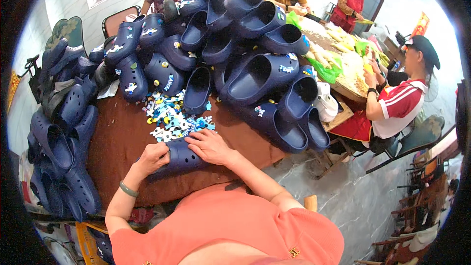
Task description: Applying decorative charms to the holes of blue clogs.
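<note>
Left hand [155, 158] curled, right hand [210, 146] flatter, back upward, forearms [257, 175] angled inward.

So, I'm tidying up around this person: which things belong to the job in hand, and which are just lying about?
Likely the job:
- navy clog under the left hand and right hand
- loose charms
- heaped clogs beyond, several bearing charms

Likely unrelated:
- green plastic bag on the next table
- green-backed chair, far left

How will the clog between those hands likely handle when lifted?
The clog should be light for its size: its perforated shell looks foamy. Its upper holds a rounded shape, so probably springy, not floppy. That curve might let it rock.
</note>
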{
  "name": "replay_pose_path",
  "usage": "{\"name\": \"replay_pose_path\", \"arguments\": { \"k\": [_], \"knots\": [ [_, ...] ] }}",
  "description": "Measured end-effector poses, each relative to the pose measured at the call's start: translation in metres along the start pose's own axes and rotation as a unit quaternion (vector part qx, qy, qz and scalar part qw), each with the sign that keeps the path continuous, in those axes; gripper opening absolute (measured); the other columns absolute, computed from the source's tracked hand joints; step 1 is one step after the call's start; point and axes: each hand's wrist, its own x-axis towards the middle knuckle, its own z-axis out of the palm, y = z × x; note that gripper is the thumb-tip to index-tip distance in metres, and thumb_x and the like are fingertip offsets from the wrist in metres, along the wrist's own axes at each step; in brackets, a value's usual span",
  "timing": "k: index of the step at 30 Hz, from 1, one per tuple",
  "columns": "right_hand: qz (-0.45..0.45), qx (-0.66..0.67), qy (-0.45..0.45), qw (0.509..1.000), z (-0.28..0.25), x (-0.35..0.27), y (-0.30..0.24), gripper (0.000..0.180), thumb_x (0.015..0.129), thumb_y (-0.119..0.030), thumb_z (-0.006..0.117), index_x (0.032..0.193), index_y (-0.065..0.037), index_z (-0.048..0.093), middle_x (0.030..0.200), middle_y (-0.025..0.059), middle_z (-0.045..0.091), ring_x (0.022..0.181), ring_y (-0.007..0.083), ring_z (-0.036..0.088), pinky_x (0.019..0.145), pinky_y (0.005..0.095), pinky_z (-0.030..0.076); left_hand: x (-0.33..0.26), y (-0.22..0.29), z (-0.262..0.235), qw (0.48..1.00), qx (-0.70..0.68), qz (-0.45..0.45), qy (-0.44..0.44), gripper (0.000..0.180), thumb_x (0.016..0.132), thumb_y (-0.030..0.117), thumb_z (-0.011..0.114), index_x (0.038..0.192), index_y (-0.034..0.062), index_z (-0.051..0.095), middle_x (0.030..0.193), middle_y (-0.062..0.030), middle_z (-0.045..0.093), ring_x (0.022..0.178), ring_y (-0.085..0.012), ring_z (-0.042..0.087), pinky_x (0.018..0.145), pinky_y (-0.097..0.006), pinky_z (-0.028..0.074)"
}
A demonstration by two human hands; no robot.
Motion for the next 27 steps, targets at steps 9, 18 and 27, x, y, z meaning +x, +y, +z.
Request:
{"name": "replay_pose_path", "arguments": {
  "k": [9, 18, 27],
  "knots": [
    [0.001, 0.008, 0.021, 1.0, 0.007, 0.002, 0.0, 0.029, 0.091, -0.029, 0.054, 0.111, -0.012, 0.064, 0.109, 0.0069, 0.062, 0.099, 0.0272, 0.055, 0.086, 0.0421, 0.045, -0.009, -0.015, 0.016, 0.975, 0.177, 0.11, 0.069, 0.018, 0.066, 0.001, 0.062, 0.077, 0.0042, 0.048, 0.066, -0.0107, 0.043, 0.056, -0.0287, 0.051, 0.048, -0.038, 0.043],
    [-0.026, 0.006, 0.058, 0.998, 0.003, 0.001, -0.001, 0.026, 0.089, -0.027, 0.057, 0.109, -0.012, 0.065, 0.108, 0.0049, 0.062, 0.096, 0.0248, 0.054, 0.085, 0.0384, 0.044, -0.01, -0.003, 0.017, 0.988, 0.114, 0.046, 0.098, 0.013, 0.072, -0.001, 0.061, 0.078, 0.0019, 0.05, 0.065, -0.0127, 0.046, 0.057, -0.0316, 0.052, 0.049, -0.038, 0.043],
    [-0.014, 0.002, 0.038, 0.999, 0.001, -0.001, 0.001, 0.027, 0.09, -0.025, 0.057, 0.112, -0.012, 0.064, 0.114, 0.0052, 0.061, 0.099, 0.0252, 0.054, 0.085, 0.038, 0.045, -0.011, 0.025, 0.017, 0.9, -0.262, -0.332, 0.101, 0.012, 0.086, 0.008, 0.059, 0.078, -0.0016, 0.058, 0.068, -0.0006, 0.056, 0.063, -0.0067, 0.048, 0.055, -0.025, 0.039]
  ]
}}
